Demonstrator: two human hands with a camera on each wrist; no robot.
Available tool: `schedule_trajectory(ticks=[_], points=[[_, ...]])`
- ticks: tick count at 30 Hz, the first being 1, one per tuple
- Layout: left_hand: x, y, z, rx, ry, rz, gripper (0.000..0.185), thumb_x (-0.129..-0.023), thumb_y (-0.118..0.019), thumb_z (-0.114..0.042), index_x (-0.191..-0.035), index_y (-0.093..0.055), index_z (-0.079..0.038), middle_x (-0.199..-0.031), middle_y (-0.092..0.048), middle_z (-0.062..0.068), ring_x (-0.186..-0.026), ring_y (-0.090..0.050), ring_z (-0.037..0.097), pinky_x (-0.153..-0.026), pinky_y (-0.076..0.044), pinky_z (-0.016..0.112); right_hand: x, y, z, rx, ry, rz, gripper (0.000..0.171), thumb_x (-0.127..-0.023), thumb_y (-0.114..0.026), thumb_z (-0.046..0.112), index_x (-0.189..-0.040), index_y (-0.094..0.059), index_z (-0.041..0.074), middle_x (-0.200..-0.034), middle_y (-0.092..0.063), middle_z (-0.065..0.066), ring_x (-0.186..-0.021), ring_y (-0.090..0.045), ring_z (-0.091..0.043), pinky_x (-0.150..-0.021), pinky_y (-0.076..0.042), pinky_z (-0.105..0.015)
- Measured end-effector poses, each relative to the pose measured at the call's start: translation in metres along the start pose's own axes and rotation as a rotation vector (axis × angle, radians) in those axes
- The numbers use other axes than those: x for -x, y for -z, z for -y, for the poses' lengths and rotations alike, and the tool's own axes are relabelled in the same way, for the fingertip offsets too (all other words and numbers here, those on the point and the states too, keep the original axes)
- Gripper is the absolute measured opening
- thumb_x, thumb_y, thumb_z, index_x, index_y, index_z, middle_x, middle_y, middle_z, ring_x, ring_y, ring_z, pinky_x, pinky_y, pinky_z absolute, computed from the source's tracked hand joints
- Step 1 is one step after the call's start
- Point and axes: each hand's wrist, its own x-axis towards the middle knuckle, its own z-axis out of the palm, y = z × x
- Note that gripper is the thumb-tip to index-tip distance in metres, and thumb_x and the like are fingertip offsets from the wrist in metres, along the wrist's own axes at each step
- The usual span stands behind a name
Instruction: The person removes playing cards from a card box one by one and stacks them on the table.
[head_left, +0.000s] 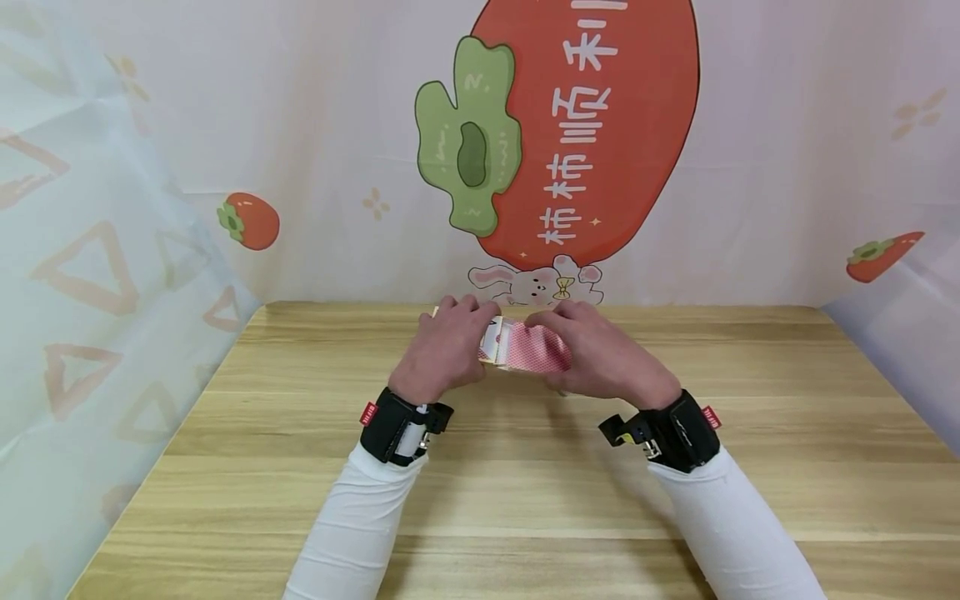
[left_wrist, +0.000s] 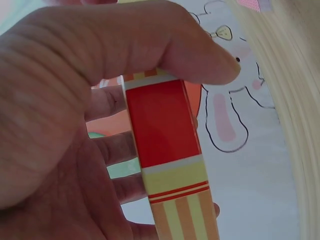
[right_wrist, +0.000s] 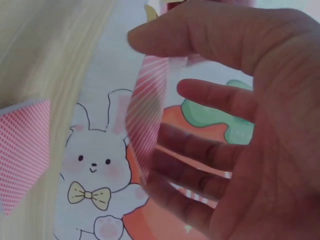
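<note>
Both hands meet over the far middle of the wooden table (head_left: 300, 467). My left hand (head_left: 459, 321) grips a card box (head_left: 491, 339) with red and yellow striped sides; in the left wrist view the thumb lies over the top of the box (left_wrist: 167, 145) and the fingers curl behind it. My right hand (head_left: 570, 325) holds red-backed playing cards (head_left: 536, 350) next to the box. In the right wrist view one card (right_wrist: 146, 115) is bent between thumb and fingers, and another red-backed card (right_wrist: 22, 145) shows at the left edge.
A printed cloth backdrop (head_left: 585, 125) with a big persimmon and a rabbit (head_left: 536, 283) hangs right behind the table's far edge. A pale patterned curtain (head_left: 97, 275) closes off the left side. Black wrist straps (head_left: 393, 425) sit on both white sleeves.
</note>
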Motion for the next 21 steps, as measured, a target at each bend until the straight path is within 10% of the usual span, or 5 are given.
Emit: schedule_trajectory(ticks=[21], points=[[0.0, 0.003, 0.025, 0.074, 0.088, 0.014, 0.07, -0.072, -0.086, -0.012, -0.135, -0.057, -0.013, -0.119, -0.059, 0.013, -0.111, -0.051, 0.037, -0.084, -0.049, 0.059, 0.001, -0.005, -0.015, 0.126, -0.12, 0.091, 0.06, -0.089, -0.075, 0.022, -0.145, -0.055, 0.023, -0.1, -0.048, -0.012, -0.098, -0.043, -0.03, -0.067, -0.046, -0.038]])
